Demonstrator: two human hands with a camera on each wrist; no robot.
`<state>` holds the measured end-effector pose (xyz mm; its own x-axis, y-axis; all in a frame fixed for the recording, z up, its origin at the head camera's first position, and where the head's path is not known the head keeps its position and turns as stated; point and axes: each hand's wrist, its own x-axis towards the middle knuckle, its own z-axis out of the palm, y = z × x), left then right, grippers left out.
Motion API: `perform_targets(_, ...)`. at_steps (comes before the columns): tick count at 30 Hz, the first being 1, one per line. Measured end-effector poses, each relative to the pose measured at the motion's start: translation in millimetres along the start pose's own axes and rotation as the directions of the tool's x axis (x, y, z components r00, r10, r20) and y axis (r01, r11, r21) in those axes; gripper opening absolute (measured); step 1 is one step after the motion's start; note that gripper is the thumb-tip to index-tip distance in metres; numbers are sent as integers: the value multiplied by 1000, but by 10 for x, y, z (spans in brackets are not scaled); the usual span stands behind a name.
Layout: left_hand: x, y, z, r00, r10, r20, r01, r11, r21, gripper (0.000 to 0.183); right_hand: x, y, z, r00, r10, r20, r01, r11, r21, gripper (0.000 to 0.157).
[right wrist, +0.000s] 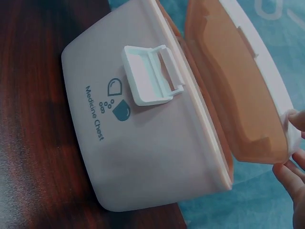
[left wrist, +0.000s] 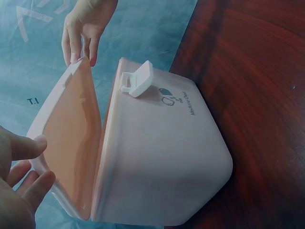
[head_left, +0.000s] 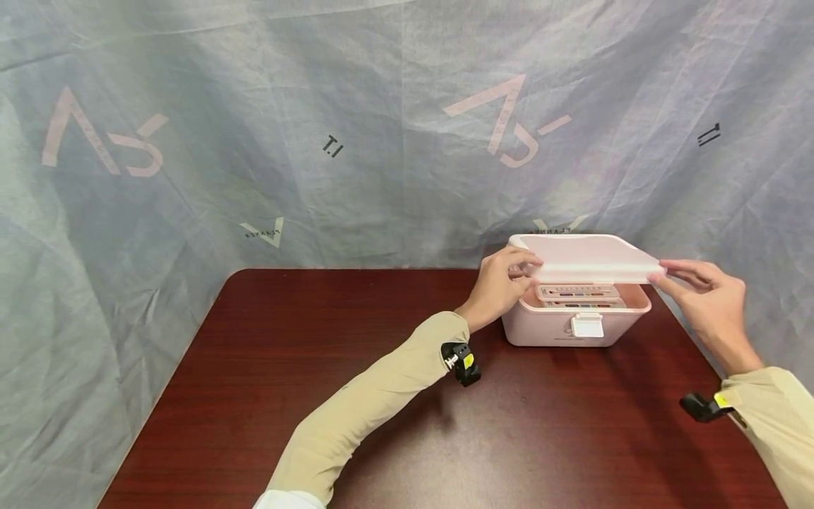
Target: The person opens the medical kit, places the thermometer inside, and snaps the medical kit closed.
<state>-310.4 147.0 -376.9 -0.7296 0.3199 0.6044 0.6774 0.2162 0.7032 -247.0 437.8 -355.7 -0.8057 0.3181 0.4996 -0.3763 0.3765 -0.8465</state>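
A pale pink medicine chest (head_left: 559, 331) stands at the table's far right, its hinged lid (head_left: 585, 258) tilted part-way up. On its front the white latch (right wrist: 148, 76) hangs unfastened above the printed words "Medicine Chest". Thermometer-printed flat packs (head_left: 577, 293) show inside under the raised lid. My left hand (head_left: 502, 283) holds the lid's left corner, fingers above and thumb at the front edge. At the opposite corner, my right hand (head_left: 712, 300) pinches the lid between thumb and fingers. The left wrist view shows both hands at the lid's two ends.
The dark red wooden table (head_left: 267, 396) stretches to the left and in front of the chest. A grey printed cloth (head_left: 356, 127) hangs right behind the table and along its sides. Small black cameras (head_left: 467, 367) sit on both wrists.
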Motion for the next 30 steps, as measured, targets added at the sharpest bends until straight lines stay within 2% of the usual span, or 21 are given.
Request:
perform_targets(4,-28,-15,19,1000,-10,6,10,1000,-7,28,-8,128,-17,1000,2,-14,-1,998,56,31)
perform_targets(11,-88,-47,59,1000,6,19,-7,1000,15,23,-66,215,-62,1000,-5,9,7,991,-130,35)
perform_targets(22,-159,-69,80,999,12,50,-15,998,60,19,-141,248,-81,999,20,48,-12,985,-173,37)
perform_targets(30,-231,-97,116,999,-5,46,4,1000,29,16,-237,278,-65,998,13,64,1,978,-209,36)
